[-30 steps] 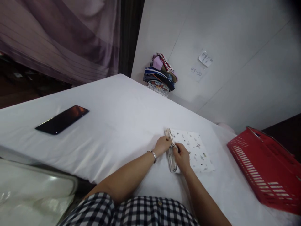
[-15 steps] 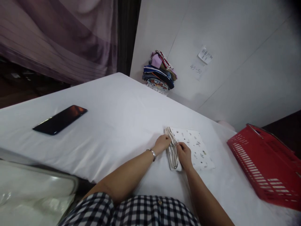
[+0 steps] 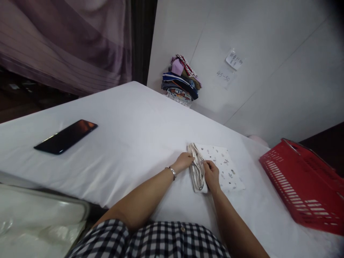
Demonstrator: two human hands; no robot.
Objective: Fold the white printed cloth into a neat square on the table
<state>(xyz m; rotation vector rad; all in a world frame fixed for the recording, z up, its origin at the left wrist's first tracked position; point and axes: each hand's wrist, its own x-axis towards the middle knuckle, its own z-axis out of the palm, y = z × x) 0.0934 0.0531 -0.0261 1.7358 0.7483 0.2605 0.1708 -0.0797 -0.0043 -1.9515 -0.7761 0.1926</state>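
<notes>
A white cloth with a small leaf-like print (image 3: 228,166) lies on the white-covered table (image 3: 129,125), folded in layers at its left end. It may be a garment; its exact kind does not show. My left hand (image 3: 184,161), a bracelet at its wrist, pinches the edge of the folded layers from the left. Opposite it, my right hand (image 3: 212,174) grips the layers from the right with thumb and fingers. A gap opens between the layers where the two hands hold them.
On the table's left side lies a dark phone (image 3: 67,137). A red plastic basket (image 3: 301,182) stands at the right. Several folded clothes are stacked (image 3: 181,79) by the wall, near papers with writing (image 3: 233,61). Clear plastic (image 3: 37,222) covers something at the lower left.
The hands have drawn slightly apart, and the folded layers between them are spread a little wider. The whole view has shifted slightly.
</notes>
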